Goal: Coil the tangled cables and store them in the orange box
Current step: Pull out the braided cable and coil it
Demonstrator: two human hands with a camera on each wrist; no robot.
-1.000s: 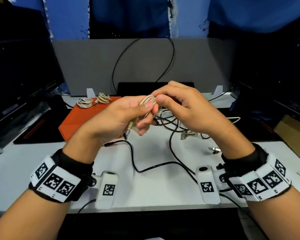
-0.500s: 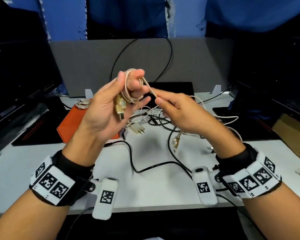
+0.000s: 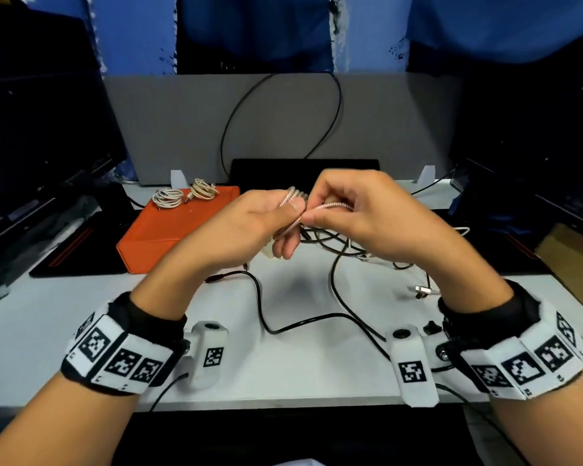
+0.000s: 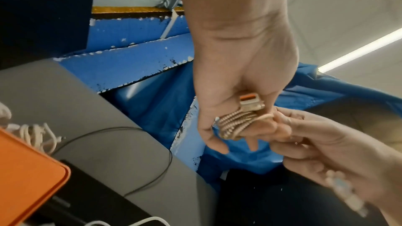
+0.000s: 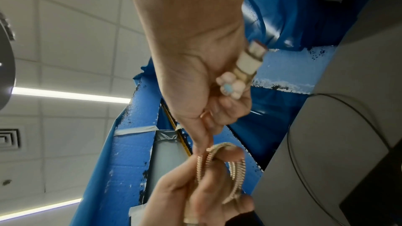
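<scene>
Mid-frame above the white bench (image 3: 41, 331), left hand (image 3: 246, 227) fingers curl round the coiled rose-gold braided cable (image 3: 292, 196), right hand (image 3: 360, 216) pinches its free end; looks light, springy, so grip across loops.

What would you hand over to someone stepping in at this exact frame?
Left hand: grips the rose-gold cable, several loops wound round its fingers.
Right hand: pinches that cable's free end, plug tucked in the palm.
Done: two coiled cables lie on the orange box, which looks closed.
Left: finish this coil, coil the black and white tangle on the table, store everything in the box.
</scene>
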